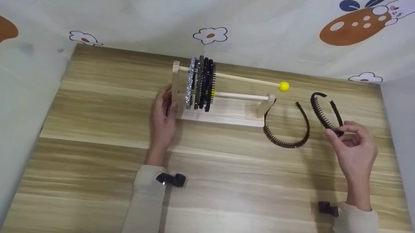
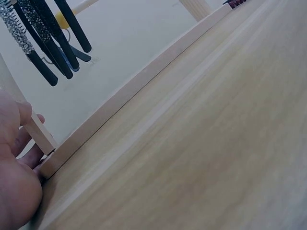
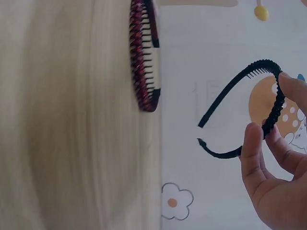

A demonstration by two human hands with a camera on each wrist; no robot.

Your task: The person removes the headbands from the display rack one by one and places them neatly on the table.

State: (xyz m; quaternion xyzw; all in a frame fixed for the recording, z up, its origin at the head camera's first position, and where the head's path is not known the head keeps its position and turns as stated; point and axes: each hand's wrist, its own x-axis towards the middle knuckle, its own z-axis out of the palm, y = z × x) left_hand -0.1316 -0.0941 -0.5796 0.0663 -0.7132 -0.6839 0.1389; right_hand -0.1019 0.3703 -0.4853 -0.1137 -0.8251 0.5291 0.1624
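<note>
A wooden headband stand (image 1: 224, 118) has two horizontal rods at different heights. Several glittery and black headbands (image 1: 201, 83) hang on its upper rod (image 1: 248, 80), near the left post. My left hand (image 1: 165, 115) grips the bottom of that post, thumb in front; in the left wrist view the fingers (image 2: 29, 148) show behind it. Off the table at the right, my right hand (image 1: 353, 146) pinches a black toothed headband (image 3: 273, 108) at the middle of its arch, its two ends pointing away from the palm. A dark red toothed headband (image 3: 139, 57) lies on the table between stand and right hand.
The upper rod ends in a yellow ball (image 1: 284, 86), free of any post. The lower rod (image 1: 241, 96) runs from the right post (image 1: 264, 107), its yellow tip beside the hanging headbands. A patterned curtain (image 1: 158, 9) borders the wood-grain table (image 1: 214, 220) at the back and sides.
</note>
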